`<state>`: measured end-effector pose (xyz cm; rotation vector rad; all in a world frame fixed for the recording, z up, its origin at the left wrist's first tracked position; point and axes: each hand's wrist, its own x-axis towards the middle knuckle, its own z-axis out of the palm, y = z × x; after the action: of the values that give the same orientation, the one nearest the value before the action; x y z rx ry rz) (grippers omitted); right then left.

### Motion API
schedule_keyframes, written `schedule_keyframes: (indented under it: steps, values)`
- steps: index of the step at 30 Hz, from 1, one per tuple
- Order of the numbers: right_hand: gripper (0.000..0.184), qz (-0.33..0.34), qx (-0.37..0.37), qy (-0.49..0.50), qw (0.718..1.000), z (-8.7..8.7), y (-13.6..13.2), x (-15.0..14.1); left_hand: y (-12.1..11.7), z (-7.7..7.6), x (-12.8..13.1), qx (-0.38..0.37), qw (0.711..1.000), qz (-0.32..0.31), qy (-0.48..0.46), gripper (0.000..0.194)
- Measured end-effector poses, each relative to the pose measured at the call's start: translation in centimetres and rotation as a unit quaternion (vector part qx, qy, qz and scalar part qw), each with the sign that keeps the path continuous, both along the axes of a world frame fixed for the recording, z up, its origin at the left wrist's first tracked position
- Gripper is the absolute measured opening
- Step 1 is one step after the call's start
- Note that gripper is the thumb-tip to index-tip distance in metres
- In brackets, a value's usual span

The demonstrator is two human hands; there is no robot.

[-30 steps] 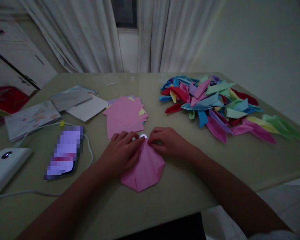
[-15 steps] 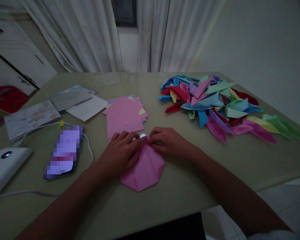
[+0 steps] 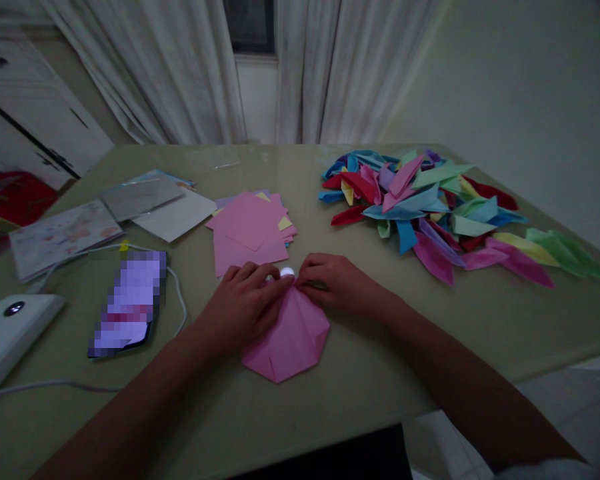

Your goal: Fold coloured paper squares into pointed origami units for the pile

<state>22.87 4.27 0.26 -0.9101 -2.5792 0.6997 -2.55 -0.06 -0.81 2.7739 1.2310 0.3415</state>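
A partly folded sheet of pink origami paper (image 3: 290,340) lies on the table in front of me, creased, with its corners turned in at the near side. My left hand (image 3: 247,300) rests over its left part, fingers closed on the far edge. At the far right edge, my right hand (image 3: 330,283) pinches the paper between thumb and fingers. The fingertips of both hands almost meet at the top of the sheet, where they hide the fold. A small bright white spot (image 3: 287,272) shows just beyond them; I cannot tell what it is.
Beyond my hands sits a stack of pink paper sheets (image 3: 250,227). Many folded paper pieces (image 3: 410,200) are heaped at the back right. On the left are a phone (image 3: 130,303), a white power bank (image 3: 15,340) with a cable (image 3: 180,293), and flat packets (image 3: 65,237).
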Motion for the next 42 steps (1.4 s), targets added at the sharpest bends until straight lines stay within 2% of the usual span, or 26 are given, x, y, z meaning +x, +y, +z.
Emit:
schedule_keyframes:
  steps: [10, 18, 24, 30, 42]
  values:
    - [0.013, -0.006, 0.001, -0.005, 1.000, -0.1, 0.0, -0.1, -0.1, 0.0, 0.0, 0.007, 1.000, 0.002, 0.016, 0.045]
    - [0.014, 0.028, 0.005, -0.014, 1.000, 1.0, -0.1, 0.2, -0.1, 0.0, 0.0, -0.001, 1.000, 0.004, -0.003, 0.043]
    - [0.019, -0.014, 0.024, -0.042, 0.999, 1.3, -0.2, 0.0, 0.0, 0.1, 0.0, -0.005, 1.000, 0.005, 0.007, 0.043]
    - [0.014, -0.012, 0.044, -0.083, 0.995, 1.7, -0.4, 0.0, -0.1, 0.2, 0.0, -0.012, 1.000, 0.008, 0.009, 0.044]
    - [0.016, -0.009, 0.003, -0.097, 0.995, 2.3, -0.3, 1.0, 0.1, -0.1, 0.0, -0.042, 0.999, 0.018, -0.014, 0.055]
